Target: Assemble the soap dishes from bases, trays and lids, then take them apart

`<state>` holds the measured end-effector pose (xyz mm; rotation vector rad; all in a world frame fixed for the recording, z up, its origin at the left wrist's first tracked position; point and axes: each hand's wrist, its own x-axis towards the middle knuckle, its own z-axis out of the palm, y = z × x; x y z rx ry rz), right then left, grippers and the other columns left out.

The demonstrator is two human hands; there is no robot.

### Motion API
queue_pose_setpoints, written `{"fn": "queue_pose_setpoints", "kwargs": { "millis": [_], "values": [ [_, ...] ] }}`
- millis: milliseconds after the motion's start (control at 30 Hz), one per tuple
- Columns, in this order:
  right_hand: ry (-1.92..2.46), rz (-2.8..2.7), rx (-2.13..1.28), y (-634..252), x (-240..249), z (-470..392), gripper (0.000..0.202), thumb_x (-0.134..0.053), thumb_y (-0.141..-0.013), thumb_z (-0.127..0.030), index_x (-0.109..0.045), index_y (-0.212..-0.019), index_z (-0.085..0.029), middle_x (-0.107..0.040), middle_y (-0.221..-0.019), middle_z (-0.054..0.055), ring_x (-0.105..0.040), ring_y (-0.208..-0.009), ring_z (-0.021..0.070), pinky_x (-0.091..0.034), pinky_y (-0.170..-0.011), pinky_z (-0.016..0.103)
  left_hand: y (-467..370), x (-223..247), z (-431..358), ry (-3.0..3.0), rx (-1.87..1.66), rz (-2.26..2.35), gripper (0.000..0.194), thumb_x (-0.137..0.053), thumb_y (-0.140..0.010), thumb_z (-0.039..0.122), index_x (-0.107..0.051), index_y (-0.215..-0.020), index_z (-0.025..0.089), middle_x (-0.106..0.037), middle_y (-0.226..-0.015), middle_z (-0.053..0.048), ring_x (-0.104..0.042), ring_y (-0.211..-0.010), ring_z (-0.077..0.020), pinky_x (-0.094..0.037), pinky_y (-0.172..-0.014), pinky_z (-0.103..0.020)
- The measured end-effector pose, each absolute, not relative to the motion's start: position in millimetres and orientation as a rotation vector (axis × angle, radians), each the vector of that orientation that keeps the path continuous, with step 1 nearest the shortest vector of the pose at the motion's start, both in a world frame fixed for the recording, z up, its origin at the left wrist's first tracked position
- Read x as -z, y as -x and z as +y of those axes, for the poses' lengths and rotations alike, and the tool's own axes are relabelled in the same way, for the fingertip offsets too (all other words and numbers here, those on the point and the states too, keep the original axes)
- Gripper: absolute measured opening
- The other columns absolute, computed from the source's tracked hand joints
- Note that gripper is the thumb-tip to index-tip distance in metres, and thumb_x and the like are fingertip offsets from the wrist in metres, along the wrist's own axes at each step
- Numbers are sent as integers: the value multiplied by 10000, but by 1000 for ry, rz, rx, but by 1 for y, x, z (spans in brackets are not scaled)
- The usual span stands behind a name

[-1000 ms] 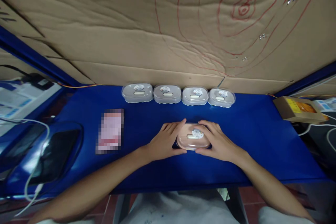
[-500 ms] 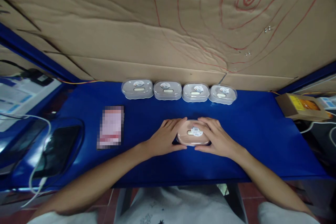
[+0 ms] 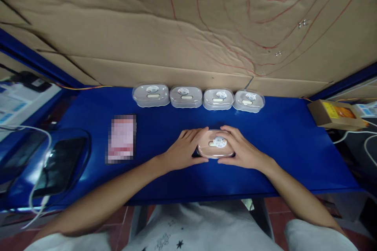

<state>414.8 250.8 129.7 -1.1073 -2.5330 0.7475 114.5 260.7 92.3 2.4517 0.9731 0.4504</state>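
Between my two hands, near the middle of the blue table point(image 3: 165, 125), sits an oval lidded food container point(image 3: 207, 151) with a clear lid, a pale tab and a round white label. The fingers and thumb of my left hand point(image 3: 187, 149) grip its left end. My right hand point(image 3: 243, 149) grips the right end in the same way, its fingers partly over the lid. Behind them a row of similar clear-lidded containers point(image 3: 186, 101) stands along the back edge, each with a label on top.
A phone point(image 3: 121, 139) with a blurred-out screen lies left of my hands. Farther left are a dark tablet-like device point(image 3: 60, 164) and a white cable point(image 3: 34, 180). A cardboard box point(image 3: 335, 115) stands at the right edge. A cardboard wall point(image 3: 132, 39) with red lines rises behind.
The whole view has shifted slightly, so everything sits a little higher and farther left. Both hands keep their hold on the container, which shows no clear movement on the table.
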Motion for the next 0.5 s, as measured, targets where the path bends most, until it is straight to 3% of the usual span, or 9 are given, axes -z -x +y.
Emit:
{"fn": "queue_pose_setpoints", "kwargs": {
  "millis": [500],
  "values": [
    [1096,-2508,-823,-418,-130,254,837,-729,-971,-597,-344,-1661,-319,-351,-1721,185,-306,-1634,386,-360,-1279,632,-115,-95,260,-2445,-462,991,1145,-690,-967,700,7,-1756,250,-489,-1654,-219,-496,-1512,-409,-379,-1217,-579]
  ]
}}
